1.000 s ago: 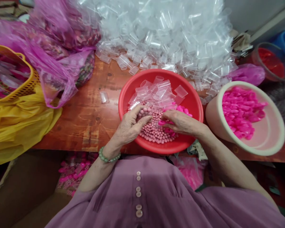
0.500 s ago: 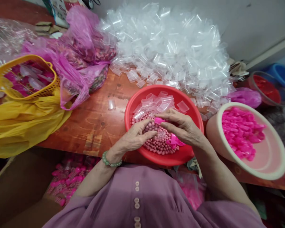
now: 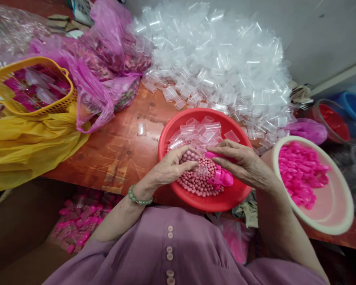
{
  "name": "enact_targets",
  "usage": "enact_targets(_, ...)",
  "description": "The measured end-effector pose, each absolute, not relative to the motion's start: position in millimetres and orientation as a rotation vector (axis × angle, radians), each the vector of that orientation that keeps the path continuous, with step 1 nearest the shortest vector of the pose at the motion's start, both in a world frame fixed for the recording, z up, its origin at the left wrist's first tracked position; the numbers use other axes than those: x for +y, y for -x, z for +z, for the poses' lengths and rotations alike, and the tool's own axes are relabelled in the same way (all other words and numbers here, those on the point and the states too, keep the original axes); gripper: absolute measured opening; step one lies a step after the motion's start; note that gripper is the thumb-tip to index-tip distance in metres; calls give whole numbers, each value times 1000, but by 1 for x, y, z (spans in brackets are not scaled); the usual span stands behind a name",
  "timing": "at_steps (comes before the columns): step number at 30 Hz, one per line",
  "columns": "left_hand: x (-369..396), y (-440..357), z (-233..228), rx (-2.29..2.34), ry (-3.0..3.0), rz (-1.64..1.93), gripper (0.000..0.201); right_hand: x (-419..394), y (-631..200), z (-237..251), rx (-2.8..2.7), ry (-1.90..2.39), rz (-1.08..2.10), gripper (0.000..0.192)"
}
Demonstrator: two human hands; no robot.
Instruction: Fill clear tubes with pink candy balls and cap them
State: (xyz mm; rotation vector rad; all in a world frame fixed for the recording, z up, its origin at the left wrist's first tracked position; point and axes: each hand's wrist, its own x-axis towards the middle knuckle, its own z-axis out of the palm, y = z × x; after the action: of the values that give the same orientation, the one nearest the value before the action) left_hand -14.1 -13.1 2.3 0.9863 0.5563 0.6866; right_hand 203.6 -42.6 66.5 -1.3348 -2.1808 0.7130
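While both hands hover over the red bowl (image 3: 195,204), the left hand (image 3: 173,168) curls its fingers onto the pink beads (image 3: 200,182), pressed together. The right hand (image 3: 243,162) pinches one pink cap (image 3: 211,154) at the bowl's centre. Two more caps lie at five o'clock. Half a second ago the hands sat closer together.

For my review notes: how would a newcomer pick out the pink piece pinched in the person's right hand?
Start at the red basin in the middle of the wooden table. Both hands meet above its heap of small pink beads. The right hand pinches the pink piece at its fingertips, brighter than the dull beads and lifted above them, unlike the loose pink pieces lying below.
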Motion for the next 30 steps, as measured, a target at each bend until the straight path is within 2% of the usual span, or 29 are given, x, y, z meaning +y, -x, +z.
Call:
enact_targets(6, -12, 10, 1, 552, -871, 731, 28, -33, -169, 42, -1381, 1239, 1092, 27)
enact_targets(10, -13, 6, 0, 621, -855, 760, 32, -24, -148, 32, -1082, 1076, 1239, 24)
enact_targets(17, -14, 2, 4, 751, -817, 845, 29, -21, -139, 23, -906, 1044, 1163, 33)
enact_targets(21, -15, 1, 4, 782, -795, 882, 29, -24, -144, 19, -918, 1069, 1120, 29)
enact_targets(27, -16, 0, -1, 735, -710, 951, 33, -31, -150, 13, -1074, 1232, 855, 28)
enact_targets(30, -17, 0, -2, 735, -680, 992, 34, -36, -148, 10, -1242, 1313, 776, 20)
